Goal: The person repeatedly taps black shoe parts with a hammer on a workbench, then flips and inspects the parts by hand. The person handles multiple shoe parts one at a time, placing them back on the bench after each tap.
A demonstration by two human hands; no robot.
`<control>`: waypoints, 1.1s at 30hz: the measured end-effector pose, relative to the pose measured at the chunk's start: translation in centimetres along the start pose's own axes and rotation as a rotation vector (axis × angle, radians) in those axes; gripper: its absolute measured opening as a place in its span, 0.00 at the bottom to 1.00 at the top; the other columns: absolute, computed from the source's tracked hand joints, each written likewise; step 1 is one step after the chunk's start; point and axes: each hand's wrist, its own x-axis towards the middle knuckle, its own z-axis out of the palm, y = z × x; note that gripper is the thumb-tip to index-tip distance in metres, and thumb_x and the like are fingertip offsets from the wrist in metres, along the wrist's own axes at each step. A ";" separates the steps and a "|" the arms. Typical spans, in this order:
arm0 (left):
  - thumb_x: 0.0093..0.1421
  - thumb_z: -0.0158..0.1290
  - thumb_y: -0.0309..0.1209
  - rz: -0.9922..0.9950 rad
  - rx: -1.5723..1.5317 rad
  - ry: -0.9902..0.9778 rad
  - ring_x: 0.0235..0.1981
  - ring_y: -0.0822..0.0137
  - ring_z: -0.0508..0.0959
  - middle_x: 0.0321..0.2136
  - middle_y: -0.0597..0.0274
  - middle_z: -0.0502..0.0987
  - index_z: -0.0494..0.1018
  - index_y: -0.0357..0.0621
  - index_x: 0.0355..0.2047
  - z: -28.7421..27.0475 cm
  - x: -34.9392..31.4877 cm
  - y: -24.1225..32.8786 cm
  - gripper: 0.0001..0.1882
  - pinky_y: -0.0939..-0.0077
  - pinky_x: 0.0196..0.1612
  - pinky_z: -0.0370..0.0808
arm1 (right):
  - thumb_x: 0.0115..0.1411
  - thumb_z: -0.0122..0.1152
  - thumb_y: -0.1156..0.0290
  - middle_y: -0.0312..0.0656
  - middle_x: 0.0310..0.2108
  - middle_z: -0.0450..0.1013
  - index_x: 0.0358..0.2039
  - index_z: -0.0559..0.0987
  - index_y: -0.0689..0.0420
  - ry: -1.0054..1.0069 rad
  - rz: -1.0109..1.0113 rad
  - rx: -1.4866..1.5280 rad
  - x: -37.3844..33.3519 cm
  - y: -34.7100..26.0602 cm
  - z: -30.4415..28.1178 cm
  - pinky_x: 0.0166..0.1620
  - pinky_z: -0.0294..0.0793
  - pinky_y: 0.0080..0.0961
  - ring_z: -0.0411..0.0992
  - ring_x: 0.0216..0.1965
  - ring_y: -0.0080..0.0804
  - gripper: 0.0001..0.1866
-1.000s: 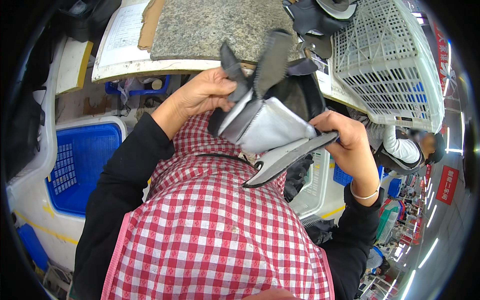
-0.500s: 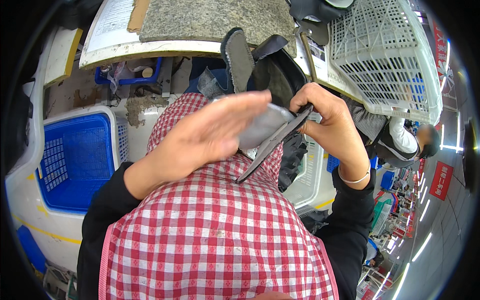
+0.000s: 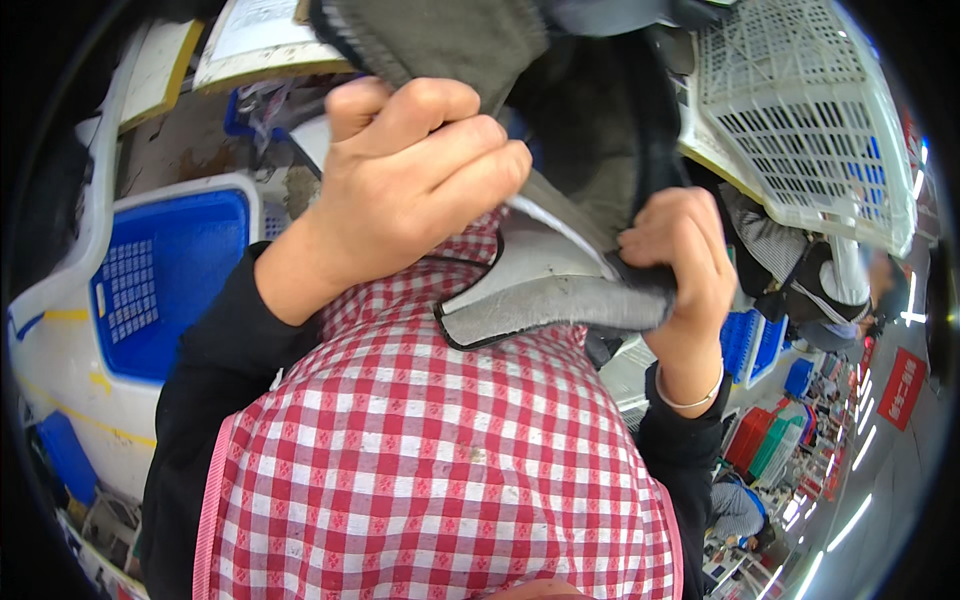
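Observation:
A black boot (image 3: 590, 130) with a dark grey lining is held up in front of my chest, its opening toward me. My left hand (image 3: 425, 170) is closed, its fingers curled at the lower edge of a large grey-lined flap (image 3: 440, 40) on the boot. On the other side my right hand (image 3: 685, 250) pinches the boot's edge, where a light grey flap (image 3: 555, 305) with a black border hangs toward my apron. The boot's sole and far side are hidden.
A blue basket (image 3: 175, 350) in a white frame stands low at the left. On the bench (image 3: 270, 65) ahead lies a printed sheet. A white slatted crate (image 3: 800, 110) sits at the upper right, with a person (image 3: 840, 285) beyond it. My red checked apron (image 3: 450, 450) fills the lower middle.
The boot has come up closer and looks larger. My left hand, blurred with fingers stretched over the light lining before, is now curled at the large flap. My right hand has shifted slightly right and down.

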 end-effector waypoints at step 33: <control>0.52 0.62 0.32 -0.022 -0.646 -0.815 0.42 0.66 0.71 0.26 0.71 0.76 0.80 0.45 0.23 7.2 0.5 0.7 0.05 0.65 0.53 0.63 | 0.48 0.76 0.66 0.39 0.34 0.82 0.40 0.86 0.52 -0.285 0.220 -0.131 -3.6 5.7 3.3 0.49 0.73 0.37 0.80 0.39 0.40 0.17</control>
